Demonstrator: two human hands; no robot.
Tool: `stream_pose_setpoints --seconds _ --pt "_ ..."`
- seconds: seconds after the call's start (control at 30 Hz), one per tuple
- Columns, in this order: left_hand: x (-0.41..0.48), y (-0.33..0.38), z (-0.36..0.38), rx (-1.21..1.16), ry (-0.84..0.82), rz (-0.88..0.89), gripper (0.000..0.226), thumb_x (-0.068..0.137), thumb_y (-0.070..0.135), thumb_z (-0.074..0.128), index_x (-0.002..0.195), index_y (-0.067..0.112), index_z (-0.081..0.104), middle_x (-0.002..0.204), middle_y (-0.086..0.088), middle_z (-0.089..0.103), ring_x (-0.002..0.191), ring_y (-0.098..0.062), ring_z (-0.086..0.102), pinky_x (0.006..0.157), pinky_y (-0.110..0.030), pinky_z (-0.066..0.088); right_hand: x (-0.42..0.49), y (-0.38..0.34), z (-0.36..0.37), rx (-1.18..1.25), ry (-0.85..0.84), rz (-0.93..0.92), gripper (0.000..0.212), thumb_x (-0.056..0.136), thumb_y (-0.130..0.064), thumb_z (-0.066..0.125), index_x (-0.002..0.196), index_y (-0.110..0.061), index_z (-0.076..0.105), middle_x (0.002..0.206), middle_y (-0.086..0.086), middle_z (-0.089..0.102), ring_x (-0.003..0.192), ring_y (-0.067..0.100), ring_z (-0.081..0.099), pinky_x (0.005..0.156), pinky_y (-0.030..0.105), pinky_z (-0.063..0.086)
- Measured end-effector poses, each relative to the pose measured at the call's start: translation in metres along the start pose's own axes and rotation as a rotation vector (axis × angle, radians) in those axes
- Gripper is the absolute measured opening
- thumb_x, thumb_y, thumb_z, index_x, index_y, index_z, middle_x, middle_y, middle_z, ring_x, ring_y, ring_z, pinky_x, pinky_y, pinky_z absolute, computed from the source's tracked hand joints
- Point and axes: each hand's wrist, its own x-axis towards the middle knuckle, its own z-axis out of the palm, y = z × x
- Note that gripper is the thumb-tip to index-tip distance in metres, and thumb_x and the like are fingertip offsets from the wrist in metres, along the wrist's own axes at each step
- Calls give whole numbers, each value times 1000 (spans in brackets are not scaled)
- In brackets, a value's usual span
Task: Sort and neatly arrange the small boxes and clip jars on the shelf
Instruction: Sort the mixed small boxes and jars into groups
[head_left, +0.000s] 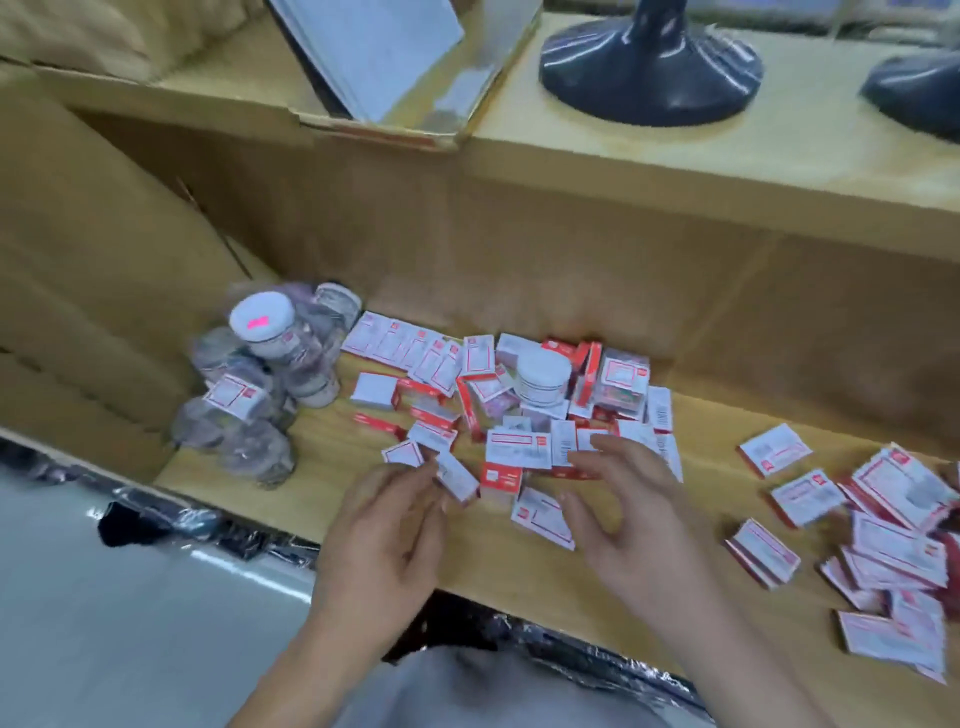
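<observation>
While right hand (623, 501) hovers, left hand (384, 530) touches small box (457, 477).

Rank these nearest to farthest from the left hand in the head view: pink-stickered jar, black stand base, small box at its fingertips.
1. small box, at the left hand's fingertips.
2. pink-stickered jar, farther back, to the left.
3. black stand base, on the upper shelf.

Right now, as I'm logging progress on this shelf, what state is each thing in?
Middle boxes: scattered, unsorted.
Right boxes: loose heap.
Jar pile: heaped at left.
Lone jar: upright, lidded.
Left hand: touching one box, grip unclear.
Right hand: open, above middle boxes.
</observation>
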Motion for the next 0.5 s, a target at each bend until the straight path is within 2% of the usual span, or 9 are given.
stream_pose_setpoints --seconds 0.07,0.17,0.27,0.37,0.43,0.5 --pt "6 -10 -8 81 -10 109 37 87 25 74 124 23 70 113 10 62 103 -13 64 87 -27 52 1 -6 17 -72 21 9 43 87 -48 56 115 -19 72 127 0 62 120 24 60 97 40 53" --pt "12 -10 6 133 -168 332 38 87 31 76 124 26 70 110 6 61 99 -16 63 79 -31 54 -3 -10 31 -52 78 18 36 90 -39 60 115 -16 73 127 1 63 121 25 60 99 42 51" --pt "27 -7 22 75 -159 327 39 85 28 80 122 20 71 113 4 61 99 -21 63 77 -36 55 -4 -16 33 -57 150 -24 28 90 -30 64 112 -15 74 127 0 63 121 23 60 101 37 50" --pt "50 -15 25 136 -132 312 42 84 39 78 120 18 72 121 0 62 108 -25 59 89 -42 49 2 -13 32 -145 123 9 33 86 -27 73 116 -15 71 132 3 61 126 25 57 104 39 48" --pt "57 -19 29 122 -200 324 51 83 48 75 123 16 71 130 0 61 118 -27 57 97 -44 47 3 -3 32 -244 79 29 38 83 -27 79 118 -14 71 131 5 63 131 27 54 105 44 48" --pt "60 -20 37 98 -313 334 64 82 57 72 132 16 66 139 -1 59 128 -27 53 107 -44 44 3 6 30 -323 40 5 39 81 -24 81 117 -13 71 123 2 68 133 26 51 107 41 46"
